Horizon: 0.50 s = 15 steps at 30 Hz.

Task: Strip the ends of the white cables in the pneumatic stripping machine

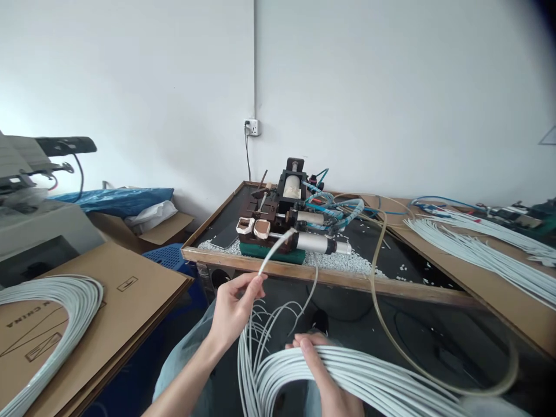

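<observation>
My left hand (234, 310) pinches one white cable (274, 248) near its end and points its tip at the small wire stripping machine (289, 217) on the table. My right hand (319, 365) lies on and grips a thick bundle of white cables (369, 382) across my lap. The cable tip is close to the machine's front, just right of its two white-rimmed jaws (254, 227).
White stripped bits (343, 263) litter the black mat at the table's wooden edge (330, 277). A translucent hose (377, 289) loops down off the table. More white cables (482, 255) lie on the right table, another coil (65, 307) on cardboard (130, 289) at left.
</observation>
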Each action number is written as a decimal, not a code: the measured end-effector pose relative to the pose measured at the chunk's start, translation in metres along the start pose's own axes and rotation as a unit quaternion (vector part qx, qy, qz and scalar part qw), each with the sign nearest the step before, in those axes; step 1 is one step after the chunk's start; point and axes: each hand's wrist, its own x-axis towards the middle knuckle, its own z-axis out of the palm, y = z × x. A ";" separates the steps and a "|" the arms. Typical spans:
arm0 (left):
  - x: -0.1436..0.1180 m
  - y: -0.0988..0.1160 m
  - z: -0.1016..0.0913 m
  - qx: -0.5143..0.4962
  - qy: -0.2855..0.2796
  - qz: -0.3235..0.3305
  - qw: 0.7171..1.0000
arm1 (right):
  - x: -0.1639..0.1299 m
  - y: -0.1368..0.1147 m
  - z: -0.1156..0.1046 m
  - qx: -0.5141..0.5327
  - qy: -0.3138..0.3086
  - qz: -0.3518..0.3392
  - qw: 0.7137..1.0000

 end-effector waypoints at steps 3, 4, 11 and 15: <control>-0.008 0.021 -0.002 0.111 -0.121 0.080 0.983 | -0.008 -0.011 0.005 -0.025 -0.040 0.035 0.998; -0.010 0.029 -0.001 0.126 -0.148 0.099 0.976 | -0.010 -0.015 0.007 -0.031 -0.061 0.039 0.997; -0.024 0.058 0.016 0.103 -0.352 0.145 0.919 | -0.016 -0.022 0.020 -0.003 -0.087 0.060 0.994; -0.023 0.054 0.016 0.107 -0.317 0.093 0.938 | -0.017 -0.018 0.019 0.010 -0.097 0.064 0.993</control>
